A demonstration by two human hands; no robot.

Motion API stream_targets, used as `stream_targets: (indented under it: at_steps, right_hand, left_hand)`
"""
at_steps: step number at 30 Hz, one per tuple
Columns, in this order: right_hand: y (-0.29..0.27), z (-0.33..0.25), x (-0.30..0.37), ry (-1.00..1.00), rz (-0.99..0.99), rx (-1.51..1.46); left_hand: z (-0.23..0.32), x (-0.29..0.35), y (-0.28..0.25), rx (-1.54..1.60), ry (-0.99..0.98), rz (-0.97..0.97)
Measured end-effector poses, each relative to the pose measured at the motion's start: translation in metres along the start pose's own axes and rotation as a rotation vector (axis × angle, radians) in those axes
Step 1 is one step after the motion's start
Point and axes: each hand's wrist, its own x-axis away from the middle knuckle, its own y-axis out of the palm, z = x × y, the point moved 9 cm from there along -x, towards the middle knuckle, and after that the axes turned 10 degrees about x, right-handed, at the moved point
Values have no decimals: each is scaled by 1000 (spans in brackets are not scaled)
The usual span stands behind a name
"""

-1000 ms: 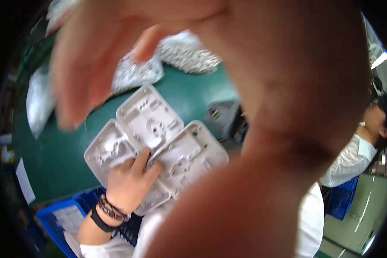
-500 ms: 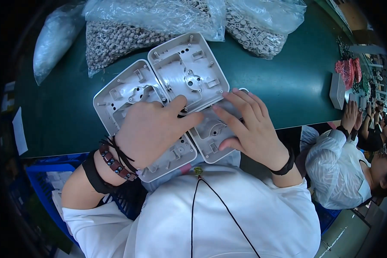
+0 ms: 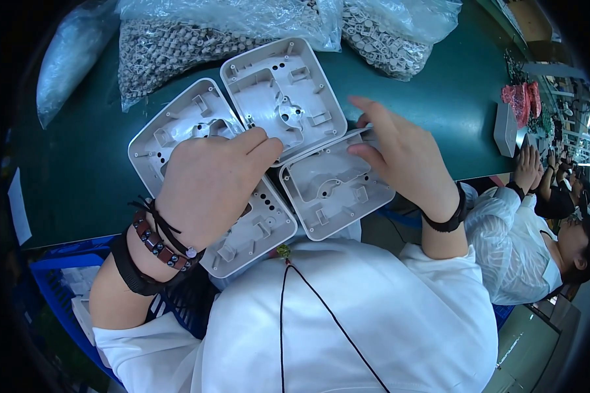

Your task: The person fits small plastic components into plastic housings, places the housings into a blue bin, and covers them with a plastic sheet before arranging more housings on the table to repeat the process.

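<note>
Several light grey plastic housings with rounded corners, posts and holes inside lie close together, open side up. They are an upper housing (image 3: 318, 98), a left housing (image 3: 177, 124), a lower housing (image 3: 262, 226) and a right housing (image 3: 341, 187). Above the left and lower housings is my left hand (image 3: 210, 177), its fingers bent and pressed together near the middle corner; whatever they pinch is hidden. My right hand (image 3: 413, 157) hovers over the outer edge of the right housing, thumb and fingers apart, holding nothing I can see.
Clear bags of small grey plastic parts (image 3: 177, 56) (image 3: 387, 49) lie at the back of the green table (image 3: 413, 105). A stuffed clear bag (image 3: 75, 62) sits far left. Below left stands a blue basket (image 3: 59, 281). At right, a person (image 3: 505, 229) works near red bundles (image 3: 518, 101).
My right hand has lifted off the right housing and moved outward to the right. My left hand has drawn slightly left, its fingers curling closer together. The whole view has shifted slightly.
</note>
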Motion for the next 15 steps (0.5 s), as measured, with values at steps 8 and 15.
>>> stream_targets:
  at_steps: [8, 15]
  right_hand:
    - [-13, 44, 5, 0, 43, 30]
    - [-20, 18, -39, -217, 21, 129]
  left_hand:
    - [12, 1, 0, -159, 103, -24]
    - [22, 5, 2, -143, 187, -57]
